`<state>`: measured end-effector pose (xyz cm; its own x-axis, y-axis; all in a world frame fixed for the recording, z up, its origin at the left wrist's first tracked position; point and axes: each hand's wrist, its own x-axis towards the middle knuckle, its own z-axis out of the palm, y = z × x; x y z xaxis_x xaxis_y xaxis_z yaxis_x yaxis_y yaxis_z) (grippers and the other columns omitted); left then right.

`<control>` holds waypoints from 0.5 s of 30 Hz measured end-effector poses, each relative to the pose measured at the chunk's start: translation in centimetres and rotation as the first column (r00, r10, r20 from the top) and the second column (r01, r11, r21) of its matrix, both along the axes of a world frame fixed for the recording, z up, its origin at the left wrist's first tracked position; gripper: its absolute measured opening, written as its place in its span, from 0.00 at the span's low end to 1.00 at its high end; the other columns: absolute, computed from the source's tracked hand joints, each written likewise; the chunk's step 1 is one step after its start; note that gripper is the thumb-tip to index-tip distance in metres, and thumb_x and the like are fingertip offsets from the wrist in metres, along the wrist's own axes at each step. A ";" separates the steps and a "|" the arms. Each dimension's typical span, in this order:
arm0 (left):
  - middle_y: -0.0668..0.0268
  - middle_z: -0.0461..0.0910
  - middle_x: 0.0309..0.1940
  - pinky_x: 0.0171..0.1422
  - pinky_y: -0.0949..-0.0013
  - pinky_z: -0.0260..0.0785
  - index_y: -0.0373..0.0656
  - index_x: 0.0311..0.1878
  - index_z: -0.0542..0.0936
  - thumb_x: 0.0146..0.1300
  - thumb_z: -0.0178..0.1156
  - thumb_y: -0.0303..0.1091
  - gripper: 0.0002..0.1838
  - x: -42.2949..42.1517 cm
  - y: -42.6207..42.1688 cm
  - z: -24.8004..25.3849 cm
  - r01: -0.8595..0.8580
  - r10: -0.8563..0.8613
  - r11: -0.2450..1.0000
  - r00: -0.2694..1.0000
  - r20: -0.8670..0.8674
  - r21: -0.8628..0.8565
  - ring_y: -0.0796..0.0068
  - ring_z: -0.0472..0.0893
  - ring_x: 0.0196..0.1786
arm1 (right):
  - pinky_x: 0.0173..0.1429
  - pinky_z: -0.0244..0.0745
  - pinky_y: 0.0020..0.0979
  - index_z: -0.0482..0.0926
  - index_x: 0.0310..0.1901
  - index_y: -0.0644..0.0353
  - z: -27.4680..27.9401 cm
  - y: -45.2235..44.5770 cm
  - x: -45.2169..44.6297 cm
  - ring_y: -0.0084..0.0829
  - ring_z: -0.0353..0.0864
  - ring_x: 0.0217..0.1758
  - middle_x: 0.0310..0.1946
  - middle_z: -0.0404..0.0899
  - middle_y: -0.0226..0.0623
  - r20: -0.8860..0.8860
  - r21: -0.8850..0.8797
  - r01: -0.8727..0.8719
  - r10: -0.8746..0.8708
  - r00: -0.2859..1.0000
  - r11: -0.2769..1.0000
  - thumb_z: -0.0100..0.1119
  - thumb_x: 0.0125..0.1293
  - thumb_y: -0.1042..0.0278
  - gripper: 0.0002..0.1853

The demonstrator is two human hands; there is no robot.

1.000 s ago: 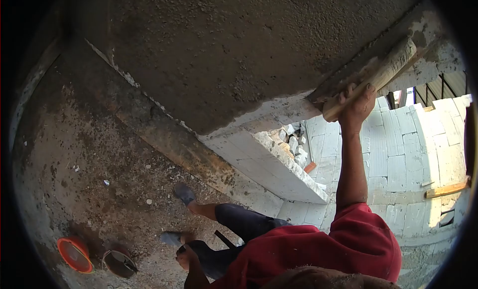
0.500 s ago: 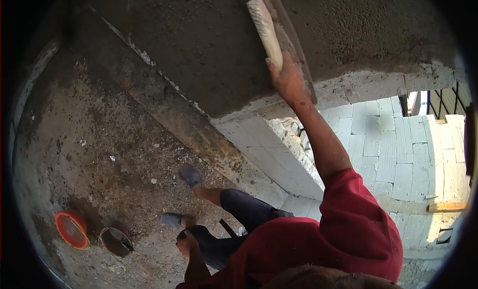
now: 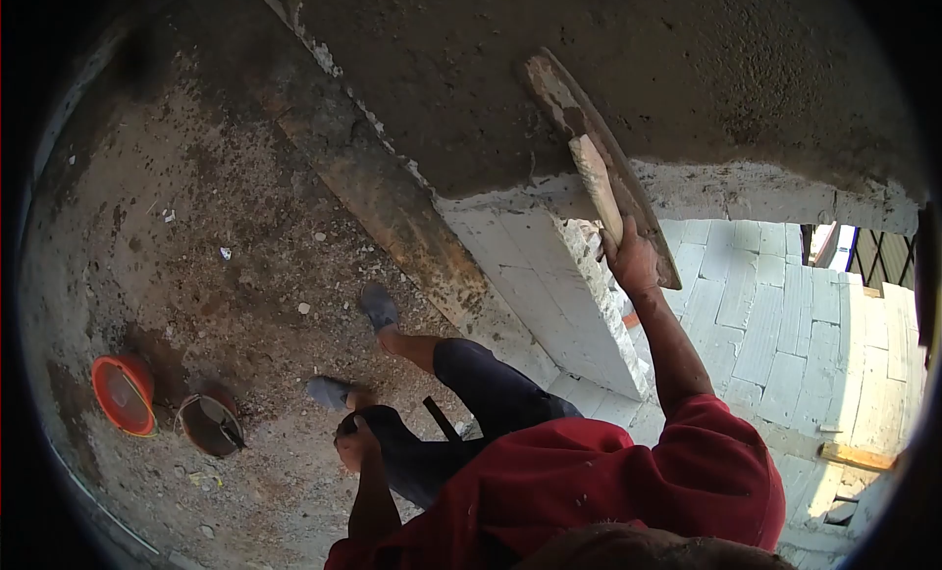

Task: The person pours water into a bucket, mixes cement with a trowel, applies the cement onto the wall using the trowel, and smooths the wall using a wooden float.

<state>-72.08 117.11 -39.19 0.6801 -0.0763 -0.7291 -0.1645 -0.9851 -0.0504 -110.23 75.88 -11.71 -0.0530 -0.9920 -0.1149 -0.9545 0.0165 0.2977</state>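
My right hand [image 3: 633, 259] is closed around the lower end of the pale wooden handle of a long plastering float [image 3: 628, 168]. The upper part of its narrow, mortar-smeared blade lies over the wet grey plaster [image 3: 471, 89]; the lower end reaches past the plaster edge, over the opening. Whether the blade presses on the surface, I cannot tell. Down by my knee, my left hand [image 3: 358, 444] is closed, with something dark at its fingers that I cannot make out.
An orange bucket [image 3: 106, 386] and a dark bucket [image 3: 196, 413] stand on the rubble-strewn ground [image 3: 255, 305]. A white block wall end [image 3: 549, 285] borders the opening. A board [image 3: 392, 236] runs along the wall's foot. Beyond is white blockwork [image 3: 756, 315] with a wood piece [image 3: 856, 457].
My right hand has drawn the float down and to the right, so more of its blade shows. The camera view has shifted slightly. My left hand stays closed beside my knee.
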 end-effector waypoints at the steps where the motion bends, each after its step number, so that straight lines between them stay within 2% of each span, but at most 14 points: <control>1: 0.55 0.85 0.60 0.65 0.46 0.77 0.54 0.64 0.85 0.62 0.68 0.63 0.33 0.1 0.0 0.2 -0.018 0.018 1.000 1.000 -0.019 0.000 0.48 0.85 0.61 | 0.41 0.82 0.60 0.69 0.59 0.58 0.4 0.1 -0.2 0.65 0.87 0.35 0.30 0.86 0.59 0.014 -0.022 -0.002 0.002 1.000 1.000 0.58 0.77 0.44 0.26; 2: 0.56 0.85 0.60 0.65 0.46 0.77 0.54 0.64 0.85 0.62 0.68 0.63 0.32 0.1 -0.1 0.1 -0.013 0.013 1.000 1.000 -0.019 0.012 0.48 0.85 0.61 | 0.39 0.81 0.61 0.69 0.59 0.60 0.1 -0.5 -0.6 0.64 0.87 0.32 0.27 0.86 0.56 0.012 -0.126 -0.077 0.079 0.997 0.989 0.59 0.76 0.45 0.26; 3: 0.56 0.86 0.59 0.65 0.46 0.77 0.54 0.64 0.85 0.63 0.68 0.63 0.32 0.1 -0.2 0.1 -0.005 0.005 1.000 1.000 -0.020 0.025 0.48 0.85 0.62 | 0.39 0.81 0.61 0.69 0.57 0.60 -0.4 -1.6 -0.3 0.64 0.87 0.33 0.28 0.85 0.57 0.104 -0.208 -0.091 0.114 0.988 0.974 0.60 0.76 0.47 0.24; 5: 0.56 0.85 0.60 0.66 0.46 0.77 0.53 0.65 0.84 0.63 0.68 0.62 0.33 0.4 -0.2 0.6 0.013 -0.012 0.999 0.999 -0.046 0.035 0.48 0.84 0.62 | 0.42 0.81 0.62 0.69 0.57 0.59 -2.3 -3.6 2.6 0.65 0.87 0.37 0.31 0.86 0.59 0.124 -0.187 -0.057 0.081 0.989 0.981 0.58 0.77 0.45 0.24; 7: 0.55 0.83 0.63 0.67 0.46 0.77 0.51 0.68 0.82 0.63 0.69 0.60 0.34 1.1 -1.3 1.5 0.009 -0.008 1.000 0.997 -0.082 0.005 0.48 0.83 0.64 | 0.48 0.81 0.64 0.68 0.58 0.58 -4.7 -4.5 4.6 0.67 0.87 0.43 0.36 0.86 0.60 0.005 0.064 0.023 -0.023 1.000 0.998 0.55 0.78 0.43 0.25; 8: 0.53 0.81 0.66 0.68 0.45 0.75 0.51 0.72 0.77 0.64 0.69 0.59 0.37 1.2 -0.1 1.1 0.061 -0.063 0.997 0.995 -0.071 -0.041 0.46 0.82 0.66 | 0.54 0.80 0.65 0.68 0.59 0.57 -4.4 -4.7 6.0 0.68 0.86 0.47 0.40 0.87 0.61 0.025 0.211 0.052 -0.059 0.998 0.976 0.53 0.78 0.41 0.26; 9: 0.51 0.79 0.68 0.70 0.45 0.74 0.50 0.77 0.73 0.64 0.69 0.59 0.41 1.0 1.6 0.4 0.099 -0.105 0.990 0.993 -0.048 -0.103 0.45 0.81 0.67 | 0.55 0.80 0.65 0.67 0.59 0.56 -4.7 -5.1 6.2 0.67 0.86 0.49 0.41 0.87 0.62 -0.002 0.288 0.034 -0.035 0.999 0.957 0.53 0.78 0.42 0.25; 10: 0.48 0.77 0.69 0.71 0.44 0.73 0.50 0.80 0.67 0.64 0.69 0.58 0.45 1.0 3.5 0.4 0.109 -0.120 0.977 0.991 -0.050 -0.184 0.43 0.80 0.68 | 0.55 0.79 0.65 0.67 0.59 0.56 -4.5 -5.2 5.9 0.67 0.87 0.49 0.42 0.87 0.62 0.001 0.282 0.010 -0.010 1.000 0.959 0.54 0.78 0.41 0.26; 11: 0.45 0.75 0.71 0.72 0.44 0.72 0.49 0.83 0.61 0.64 0.69 0.57 0.49 0.7 5.3 0.3 0.109 -0.126 0.956 0.991 -0.044 -0.274 0.40 0.79 0.69 | 0.55 0.79 0.65 0.67 0.60 0.56 -3.6 -5.5 5.7 0.66 0.87 0.49 0.42 0.87 0.61 0.030 0.263 0.000 -0.008 1.000 0.965 0.55 0.77 0.41 0.26; 12: 0.42 0.73 0.73 0.74 0.43 0.71 0.51 0.86 0.54 0.63 0.68 0.56 0.52 1.2 6.4 1.3 0.064 -0.102 0.968 0.984 -0.146 -0.244 0.38 0.76 0.71 | 0.55 0.80 0.63 0.68 0.60 0.56 -1.6 -5.6 5.9 0.65 0.87 0.49 0.42 0.87 0.61 0.061 0.196 0.000 -0.013 0.998 0.981 0.57 0.76 0.41 0.27; 14: 0.41 0.66 0.78 0.77 0.44 0.69 0.54 0.87 0.52 0.63 0.68 0.56 0.54 3.1 7.7 4.2 -0.125 0.058 0.982 0.916 -0.397 -0.144 0.40 0.73 0.75 | 0.54 0.82 0.60 0.69 0.61 0.56 4.8 -6.2 6.0 0.63 0.88 0.47 0.41 0.87 0.60 0.258 -0.049 -0.008 0.020 0.966 0.999 0.59 0.76 0.45 0.26; 15: 0.41 0.66 0.78 0.77 0.44 0.69 0.54 0.87 0.52 0.63 0.68 0.56 0.54 4.2 4.9 4.9 -0.148 0.059 0.966 0.924 -0.377 -0.212 0.40 0.73 0.75 | 0.52 0.85 0.55 0.71 0.65 0.53 10.2 -6.5 6.8 0.62 0.89 0.47 0.45 0.88 0.63 0.476 -0.203 -0.038 0.133 0.869 0.978 0.60 0.76 0.53 0.23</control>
